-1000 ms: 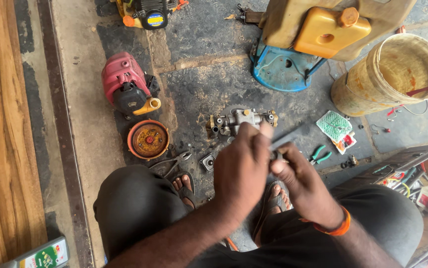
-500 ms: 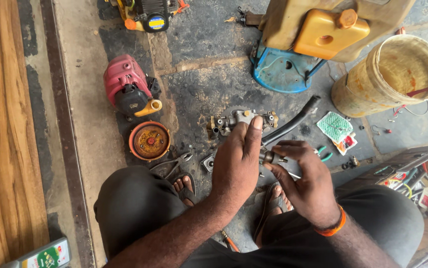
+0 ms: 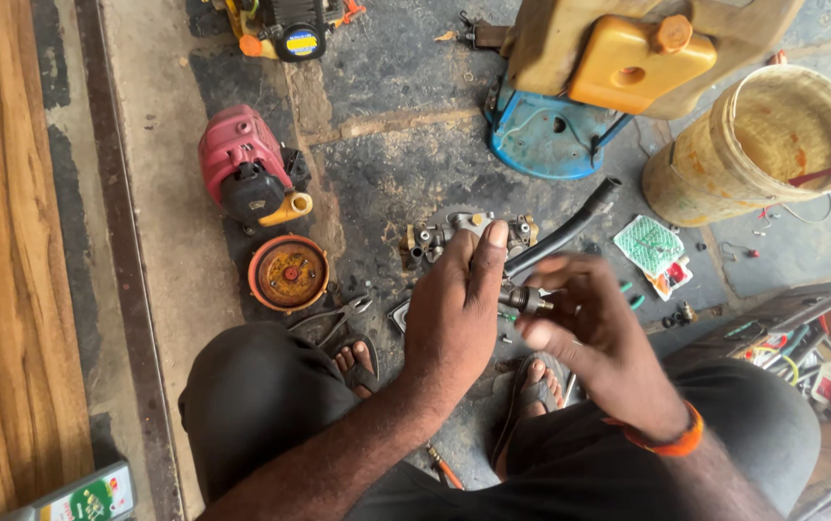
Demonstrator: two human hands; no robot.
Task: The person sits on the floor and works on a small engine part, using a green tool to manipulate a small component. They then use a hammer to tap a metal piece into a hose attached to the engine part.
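My left hand is closed around the near end of a black rubber hose that runs up and to the right over the floor. A small metal fitting sticks out of the fist toward my right hand, whose fingers pinch and touch it. Just beyond my left hand lies a grey metal carburettor-like part on the stained concrete. My knees and sandalled feet are below the hands.
A red small engine and a round orange cover lie at left, pliers beside my knee. A blue stool with a yellow tank, a dirty bucket, a green packet and an open toolbox stand right.
The black hose has come up into view and now angles up to the right from my left fist. My right hand has shifted onto the metal fitting at the hose end.
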